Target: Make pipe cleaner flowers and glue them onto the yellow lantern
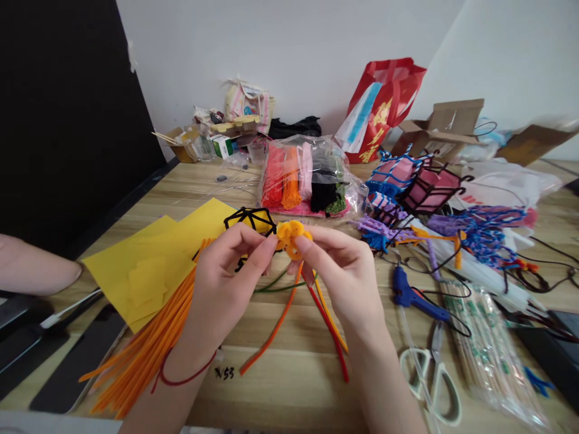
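In the middle of the head view, a small yellow-orange flower of fuzzy pipe cleaner (290,231) is held up between my two hands. My left hand (233,277) pinches its left side between thumb and finger. From the right, my right hand (341,271) grips it with the thumb across its front. Loose orange (274,343), red and yellow pipe cleaners lie on the table below, partly behind my right hand. A black lantern-like frame with yellow panels (253,220) sits just behind my left hand. Orange pipe cleaners (149,337) lie in a bundle by my left forearm.
Yellow sheets (167,241) and a phone (79,361) lie at left, near another person's arm (36,265). Bagged pipe cleaners (307,175) are behind. To the right are pink lanterns (434,187), a blue glue gun (416,295), scissors (436,374) and wrapped sticks (488,343).
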`<state>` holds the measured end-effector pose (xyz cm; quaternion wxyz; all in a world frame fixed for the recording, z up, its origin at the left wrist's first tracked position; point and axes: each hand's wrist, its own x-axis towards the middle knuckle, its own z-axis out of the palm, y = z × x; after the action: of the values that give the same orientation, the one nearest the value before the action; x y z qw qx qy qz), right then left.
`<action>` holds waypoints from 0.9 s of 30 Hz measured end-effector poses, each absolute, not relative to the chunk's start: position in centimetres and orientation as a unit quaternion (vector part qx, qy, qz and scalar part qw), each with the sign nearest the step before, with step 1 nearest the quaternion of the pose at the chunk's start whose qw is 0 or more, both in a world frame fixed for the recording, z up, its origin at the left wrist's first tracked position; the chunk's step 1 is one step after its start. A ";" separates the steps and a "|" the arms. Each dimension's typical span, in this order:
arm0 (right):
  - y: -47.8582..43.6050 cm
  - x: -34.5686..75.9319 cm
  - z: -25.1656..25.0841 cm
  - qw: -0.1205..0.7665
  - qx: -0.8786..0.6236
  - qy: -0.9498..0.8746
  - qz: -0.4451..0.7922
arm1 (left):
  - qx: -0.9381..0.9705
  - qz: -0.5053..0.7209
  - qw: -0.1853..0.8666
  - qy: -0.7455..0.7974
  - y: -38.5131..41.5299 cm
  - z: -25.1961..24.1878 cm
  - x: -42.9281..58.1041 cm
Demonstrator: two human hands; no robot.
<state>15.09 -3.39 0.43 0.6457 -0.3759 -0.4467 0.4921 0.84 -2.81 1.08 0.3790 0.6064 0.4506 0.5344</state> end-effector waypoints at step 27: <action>-3.5 17.1 0.3 0.555 -0.403 -0.535 0.493 | 0.736 0.521 0.205 0.381 -2.0 0.5 -0.1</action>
<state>17.06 -3.49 0.28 0.5548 -0.4034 -0.5347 0.4935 -0.13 -2.04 0.51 0.2050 0.7357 0.3809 0.5213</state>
